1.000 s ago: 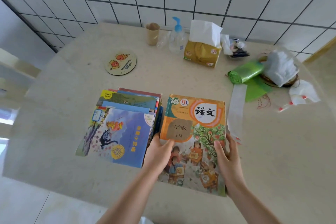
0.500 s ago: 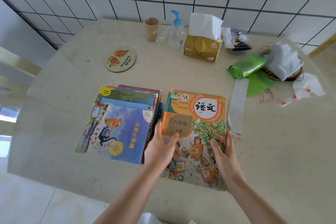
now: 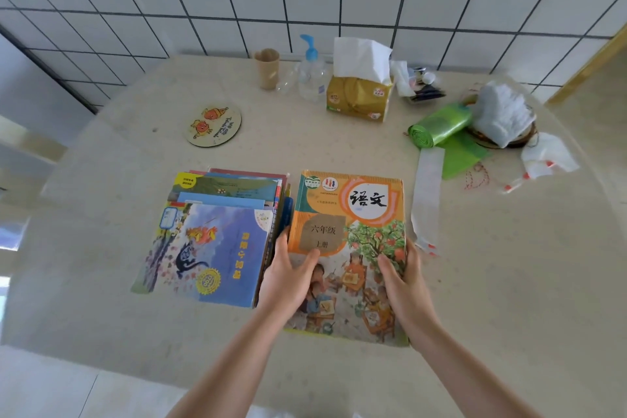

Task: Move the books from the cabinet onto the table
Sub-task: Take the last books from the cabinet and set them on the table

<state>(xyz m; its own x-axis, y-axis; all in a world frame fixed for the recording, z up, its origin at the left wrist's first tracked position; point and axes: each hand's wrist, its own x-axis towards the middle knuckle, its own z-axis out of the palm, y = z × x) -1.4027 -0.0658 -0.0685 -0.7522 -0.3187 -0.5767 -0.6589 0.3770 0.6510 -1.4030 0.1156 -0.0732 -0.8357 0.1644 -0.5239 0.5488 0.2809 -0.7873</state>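
- Against the frame a second ago, we see our left hand [image 3: 287, 276] spread flatter on the textbook [image 3: 349, 248], fingers opened out over its left edge rather than curled at it; our right hand [image 3: 403, 282] has slid up the right edge; the textbook lies where it did
- Both hands lie open on the cover, left thumb on top and fingers down the side, neither closed around it
- The textbook lies flat on the table [image 3: 509, 282], long axis running away from us, title at the far end, near end close to the table's front edge
- Just to its left sits the stack of picture books [image 3: 210, 241], long axis the same way, the two piles almost touching with our left fingers in the gap
- To the right, a white paper strip [image 3: 427, 187] lies near the textbook's far right corner; beyond it the table is bare toward us
- Farther back stand a tissue box [image 3: 359, 98], pump bottle [image 3: 310, 75], cup [image 3: 267, 68], round coaster [image 3: 213, 124] and green bag roll [image 3: 441, 125]
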